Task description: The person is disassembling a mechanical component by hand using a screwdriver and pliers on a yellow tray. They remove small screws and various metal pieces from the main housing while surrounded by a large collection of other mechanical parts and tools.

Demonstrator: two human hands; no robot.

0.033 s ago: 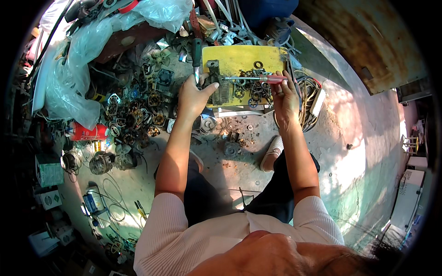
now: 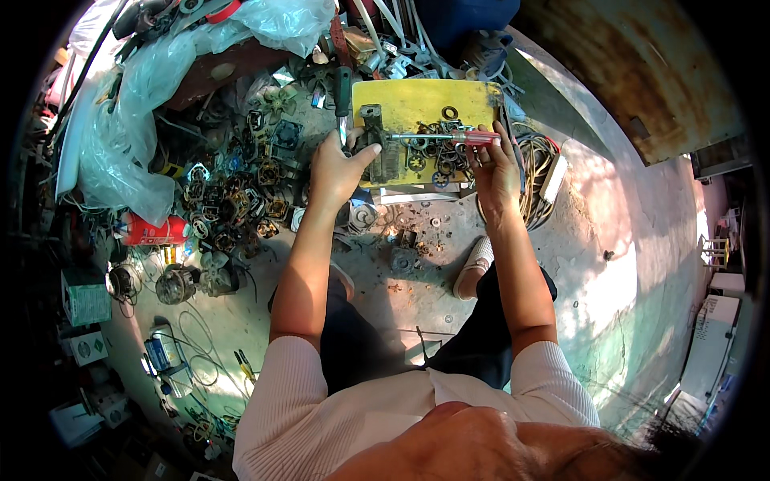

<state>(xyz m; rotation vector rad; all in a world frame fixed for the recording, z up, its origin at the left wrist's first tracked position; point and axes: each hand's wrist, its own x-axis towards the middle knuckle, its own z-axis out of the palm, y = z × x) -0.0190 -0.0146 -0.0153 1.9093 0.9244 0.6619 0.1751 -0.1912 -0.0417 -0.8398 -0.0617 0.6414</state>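
Observation:
My right hand grips a screwdriver by its clear red handle. Its steel shaft points left, with the tip by a dark, worn metal block on the yellow board. On the left side of that block, my left hand is closed with its thumb stretched to the right; what its fingers hold is hidden. A tool with a dark green handle stands just beyond them, its metal blade running down to my fingers. Several metal rings and small round parts lie on the board under the screwdriver.
Motor parts are heaped on the floor to the left, under clear plastic sheeting. A red canister lies nearby. Coiled cable and a white power strip sit right of the board. Small scraps litter the floor before my feet.

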